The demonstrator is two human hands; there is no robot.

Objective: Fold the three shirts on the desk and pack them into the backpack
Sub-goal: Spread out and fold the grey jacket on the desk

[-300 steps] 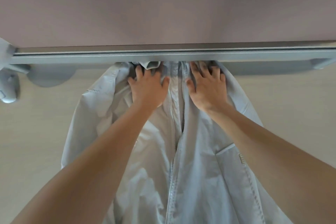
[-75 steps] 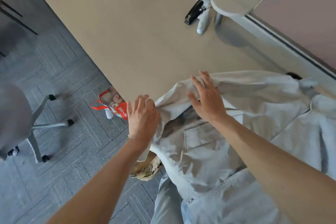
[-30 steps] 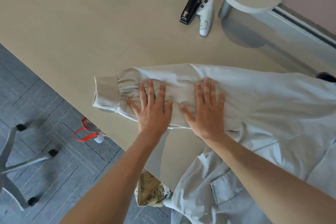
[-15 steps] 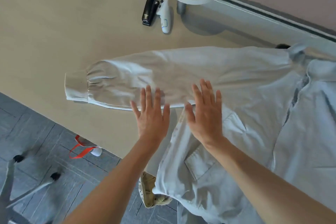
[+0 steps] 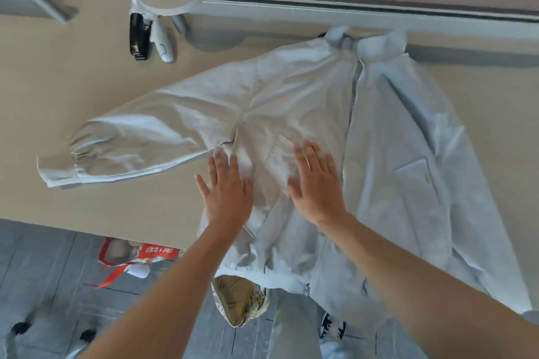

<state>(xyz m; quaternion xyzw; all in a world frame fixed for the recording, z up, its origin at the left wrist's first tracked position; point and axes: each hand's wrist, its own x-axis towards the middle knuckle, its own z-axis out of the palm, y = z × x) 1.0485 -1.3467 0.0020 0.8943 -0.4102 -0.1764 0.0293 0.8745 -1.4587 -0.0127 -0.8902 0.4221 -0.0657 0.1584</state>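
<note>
Both hands are lying spread and flat, fingers splayed, gripping nothing: the left hand (image 5: pixel 226 194) is pressing the shirt (image 5: pixel 388 137) at its side seam just below the outstretched sleeve (image 5: pixel 140 140), the right hand (image 5: pixel 316 186) resting on the front panel just beside the zip (image 5: pixel 351 108). The shirt is lying face up on the worktop (image 5: pixel 73 81), collar toward the far edge, hem hanging over the near one. It is looking light, soft and limp, likely sliding easily; the cuff and shoulder seam seem the best places to pinch.

Bare forearms, no sleeves; hands ungloved, no rings or watch; light trousers (image 5: pixel 294 329).
</note>
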